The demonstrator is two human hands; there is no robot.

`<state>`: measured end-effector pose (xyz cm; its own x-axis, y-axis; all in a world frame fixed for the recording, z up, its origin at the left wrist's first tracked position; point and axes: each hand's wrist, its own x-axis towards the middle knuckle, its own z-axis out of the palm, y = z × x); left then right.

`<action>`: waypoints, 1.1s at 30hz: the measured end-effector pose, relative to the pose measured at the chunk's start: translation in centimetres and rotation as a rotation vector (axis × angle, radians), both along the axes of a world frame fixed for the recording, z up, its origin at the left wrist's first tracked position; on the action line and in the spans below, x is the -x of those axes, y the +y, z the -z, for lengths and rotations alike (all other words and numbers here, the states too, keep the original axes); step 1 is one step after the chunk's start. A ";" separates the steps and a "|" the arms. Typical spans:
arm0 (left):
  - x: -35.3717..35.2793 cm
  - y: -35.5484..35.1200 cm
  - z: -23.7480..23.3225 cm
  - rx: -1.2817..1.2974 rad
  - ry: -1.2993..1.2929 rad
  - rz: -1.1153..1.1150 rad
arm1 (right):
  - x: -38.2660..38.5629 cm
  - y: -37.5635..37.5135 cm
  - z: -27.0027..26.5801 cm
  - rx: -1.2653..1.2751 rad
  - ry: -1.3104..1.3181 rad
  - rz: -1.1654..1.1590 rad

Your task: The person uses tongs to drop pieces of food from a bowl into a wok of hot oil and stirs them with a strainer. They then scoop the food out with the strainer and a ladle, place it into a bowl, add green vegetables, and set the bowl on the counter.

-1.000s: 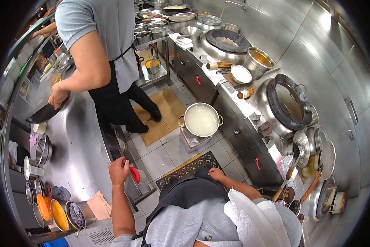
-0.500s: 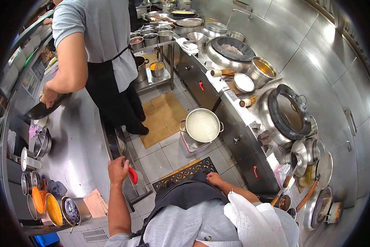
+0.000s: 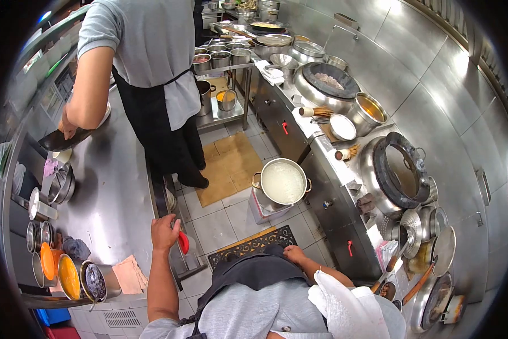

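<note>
My left hand (image 3: 164, 233) rests at the edge of the steel counter (image 3: 115, 186), its fingers stretched out and the thumb apart, with nothing in it. A red-rimmed container (image 3: 184, 243) sits just beside it, below the counter's edge. Close to the front of my dark apron (image 3: 248, 265), my right hand (image 3: 294, 254) is closed with its fingers curled; whatever it may hold is hidden. Ahead on a box, a large two-handled pot (image 3: 282, 181) contains whitish liquid. A white cloth (image 3: 344, 305) hangs over my right shoulder side.
A co-worker (image 3: 146, 73) stands ahead on the left, one hand at a dark pan (image 3: 67, 138). Wok stations (image 3: 403, 169) line the right. Pots with orange (image 3: 69, 277) and dark contents (image 3: 95, 282) stand at left. A patterned mat (image 3: 254, 248) and cardboard (image 3: 228, 169) cover floor tiles.
The view has shifted slightly, so the surroundings sit a little further right and lower at the top. The co-worker's arm has moved at the dark pan. Both my hands stay nearly in place.
</note>
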<state>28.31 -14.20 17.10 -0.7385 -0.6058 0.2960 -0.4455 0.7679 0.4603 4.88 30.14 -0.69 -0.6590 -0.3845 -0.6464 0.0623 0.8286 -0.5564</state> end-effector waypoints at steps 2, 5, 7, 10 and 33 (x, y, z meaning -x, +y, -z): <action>0.0 0.0 0.0 -0.002 -0.002 -0.003 | 0.1 -0.1 0.0 -0.011 -0.014 -0.008; -0.1 0.0 0.0 0.007 0.002 -0.008 | 0.2 -0.2 0.2 -0.021 -0.023 -0.014; -0.1 0.1 0.0 0.010 0.011 -0.002 | 0.2 -0.2 0.2 -0.017 0.001 -0.018; -0.1 0.1 0.0 -0.010 -0.010 -0.015 | 0.0 -0.3 -0.1 0.001 -0.070 0.042; -0.1 0.0 0.2 -0.006 -0.012 -0.004 | -0.2 -0.2 -0.6 -0.061 -0.003 -0.021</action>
